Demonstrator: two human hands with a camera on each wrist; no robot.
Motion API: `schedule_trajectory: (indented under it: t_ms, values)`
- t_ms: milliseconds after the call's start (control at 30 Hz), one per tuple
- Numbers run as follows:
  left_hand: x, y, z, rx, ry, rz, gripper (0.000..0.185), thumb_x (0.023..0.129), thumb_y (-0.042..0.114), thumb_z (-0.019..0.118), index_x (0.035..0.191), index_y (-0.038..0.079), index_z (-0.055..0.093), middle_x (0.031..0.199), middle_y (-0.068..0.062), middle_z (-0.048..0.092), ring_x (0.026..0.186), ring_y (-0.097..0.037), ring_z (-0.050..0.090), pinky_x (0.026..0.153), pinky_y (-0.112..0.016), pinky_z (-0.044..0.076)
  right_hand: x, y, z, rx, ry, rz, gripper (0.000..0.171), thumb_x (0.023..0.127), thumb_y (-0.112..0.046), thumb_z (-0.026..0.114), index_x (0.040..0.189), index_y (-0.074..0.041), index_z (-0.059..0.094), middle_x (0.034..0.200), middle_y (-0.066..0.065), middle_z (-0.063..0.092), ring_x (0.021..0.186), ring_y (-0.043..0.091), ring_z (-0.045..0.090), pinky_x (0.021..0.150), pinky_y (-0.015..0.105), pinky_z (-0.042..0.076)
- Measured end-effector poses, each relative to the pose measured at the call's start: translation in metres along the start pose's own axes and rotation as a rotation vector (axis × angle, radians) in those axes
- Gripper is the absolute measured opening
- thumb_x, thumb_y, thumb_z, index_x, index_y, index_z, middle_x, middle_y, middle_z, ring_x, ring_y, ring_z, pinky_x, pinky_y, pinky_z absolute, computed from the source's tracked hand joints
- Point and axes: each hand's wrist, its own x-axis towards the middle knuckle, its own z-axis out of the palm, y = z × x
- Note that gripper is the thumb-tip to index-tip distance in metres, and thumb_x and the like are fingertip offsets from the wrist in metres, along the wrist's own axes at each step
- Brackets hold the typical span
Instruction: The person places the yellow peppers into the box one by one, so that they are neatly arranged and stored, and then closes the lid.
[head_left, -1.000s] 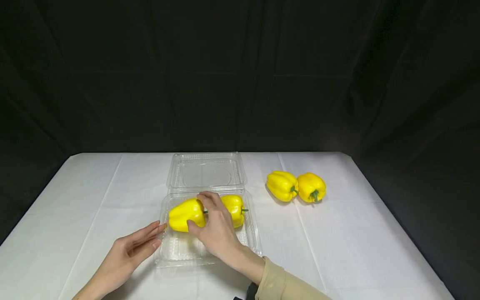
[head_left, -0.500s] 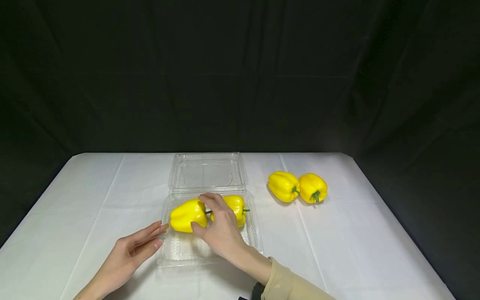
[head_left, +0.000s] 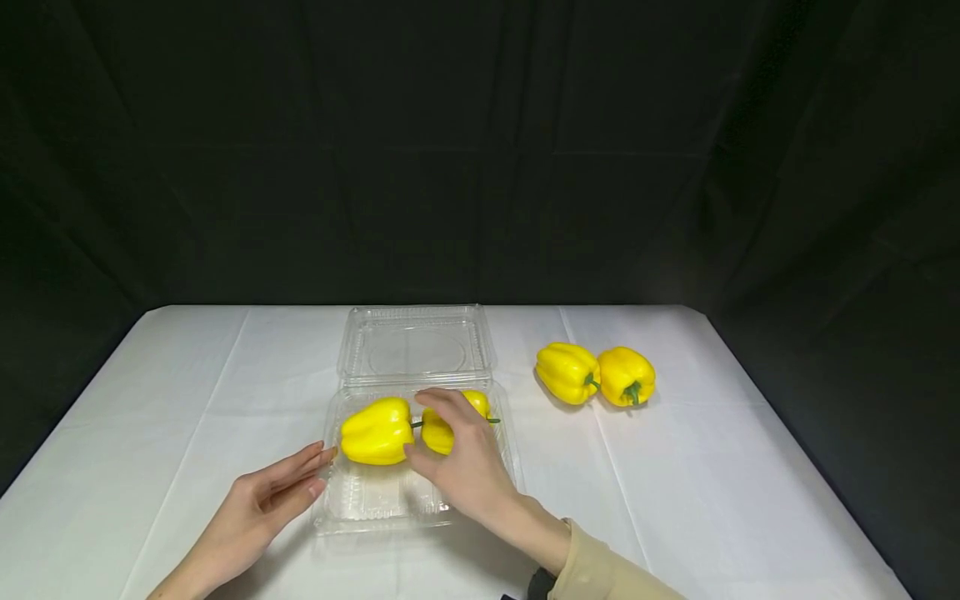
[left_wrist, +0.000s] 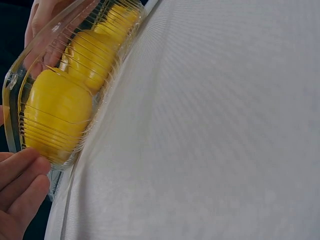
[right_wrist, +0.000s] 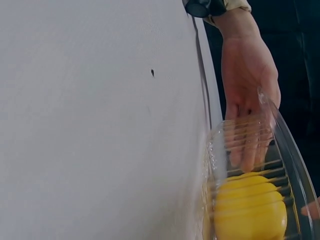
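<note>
Two yellow bell peppers lie end to end in the base of a clear plastic clamshell container (head_left: 367, 502). The left bell pepper (head_left: 377, 432) has its green stem pointing right. My right hand (head_left: 465, 462) hovers over the right bell pepper (head_left: 437, 432), partly hiding it, with thumb and fingers spread and nothing between them. At the container's left edge is my left hand (head_left: 258, 508), its extended fingertips right at the rim. In the left wrist view, the left hand's fingers (left_wrist: 27, 182) touch the container's ribbed end wall.
The container's hinged lid (head_left: 416, 350) lies open behind the base. Two more yellow bell peppers, one on the left (head_left: 567, 372) and one on the right (head_left: 627, 377), lie side by side on the white tablecloth (head_left: 712, 483). A black curtain (head_left: 480, 150) hangs behind the table.
My right hand has let go of the left bell pepper and moved right, away from it. The left hand stays by the container's left edge.
</note>
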Motion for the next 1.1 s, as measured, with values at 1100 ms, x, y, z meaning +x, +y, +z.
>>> schedule_trajectory:
  t_ms: [1100]
  values:
    - [0.0, 0.0, -0.001, 0.004, -0.007, -0.007, 0.053, 0.099, 0.021, 0.065, 0.143, -0.004, 0.049, 0.137, -0.013, 0.062, 0.118, 0.002, 0.059, 0.091, -0.014, 0.051, -0.018, 0.021, -0.043, -0.052, 0.116, -0.036, 0.056, 0.08, -0.006, 0.081, 0.132, -0.012, 0.062, 0.135, -0.007, 0.06, 0.115, 0.019, 0.063, 0.103, 0.038, 0.051]
